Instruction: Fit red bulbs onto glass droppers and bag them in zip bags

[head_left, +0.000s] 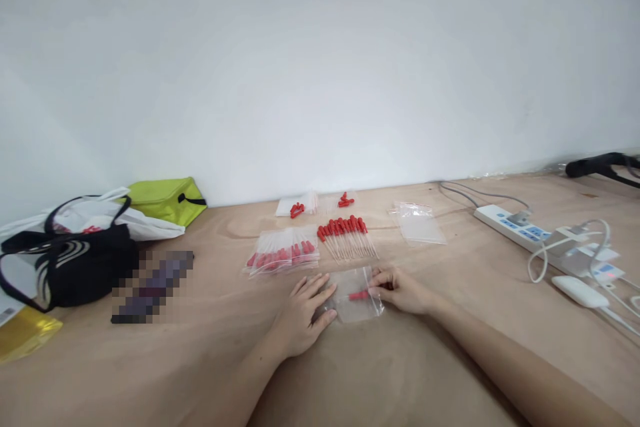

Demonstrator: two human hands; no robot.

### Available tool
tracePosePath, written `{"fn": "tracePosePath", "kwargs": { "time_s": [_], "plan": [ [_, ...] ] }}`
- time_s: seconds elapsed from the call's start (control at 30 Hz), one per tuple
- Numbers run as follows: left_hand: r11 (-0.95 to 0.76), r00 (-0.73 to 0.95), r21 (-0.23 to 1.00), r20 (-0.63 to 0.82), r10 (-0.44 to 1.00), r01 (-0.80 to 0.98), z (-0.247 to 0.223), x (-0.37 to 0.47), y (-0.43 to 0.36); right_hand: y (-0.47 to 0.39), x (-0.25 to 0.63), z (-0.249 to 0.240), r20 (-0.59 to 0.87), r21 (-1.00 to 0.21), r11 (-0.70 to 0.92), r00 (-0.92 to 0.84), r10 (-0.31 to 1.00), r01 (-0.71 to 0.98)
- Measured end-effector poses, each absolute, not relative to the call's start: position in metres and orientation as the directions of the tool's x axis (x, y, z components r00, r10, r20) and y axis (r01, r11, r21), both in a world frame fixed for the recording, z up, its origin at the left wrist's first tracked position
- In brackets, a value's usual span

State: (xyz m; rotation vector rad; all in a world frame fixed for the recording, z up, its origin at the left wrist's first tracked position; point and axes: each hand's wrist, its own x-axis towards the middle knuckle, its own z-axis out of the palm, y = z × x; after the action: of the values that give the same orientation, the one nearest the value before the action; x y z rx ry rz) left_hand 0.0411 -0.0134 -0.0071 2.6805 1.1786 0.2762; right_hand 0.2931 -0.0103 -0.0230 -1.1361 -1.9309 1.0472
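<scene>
A small clear plastic bag (354, 310) lies flat on the table between my hands, with a red piece (357, 295) showing at it. My left hand (303, 313) rests with fingers spread at the bag's left edge. At the right edge, my right hand (397, 288) is closed, its fingers pinched at the end of the red piece. Just beyond the bag lies a row of red-tipped sticks (345, 237). To their left is a pile of clear bags with red pieces inside (283, 250). Flat clear bags (420, 223) lie to the right.
Small bags with red pieces (297, 209) lie near the wall. At the left are a black bag (90, 267), a lime-green bag (163, 200) and a pixelated dark object (155, 288). A white power strip (515, 230) with plugs and cables lies at the right.
</scene>
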Motion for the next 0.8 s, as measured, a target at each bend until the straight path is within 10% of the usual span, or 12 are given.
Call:
{"fn": "tracePosePath", "kwargs": {
  "time_s": [0.27,0.8],
  "plan": [
    [-0.741,0.725,0.214,0.164,0.669,0.636,-0.001,0.045,-0.017,0.062,0.31,-0.021,0.024,-0.809,-0.128,0.249,0.968,0.573],
    [-0.683,0.699,0.303,0.067,0.711,0.665,-0.004,0.043,-0.015,0.086,0.314,-0.001,-0.286,-0.871,-0.323,0.153,0.946,0.371]
  ]
}}
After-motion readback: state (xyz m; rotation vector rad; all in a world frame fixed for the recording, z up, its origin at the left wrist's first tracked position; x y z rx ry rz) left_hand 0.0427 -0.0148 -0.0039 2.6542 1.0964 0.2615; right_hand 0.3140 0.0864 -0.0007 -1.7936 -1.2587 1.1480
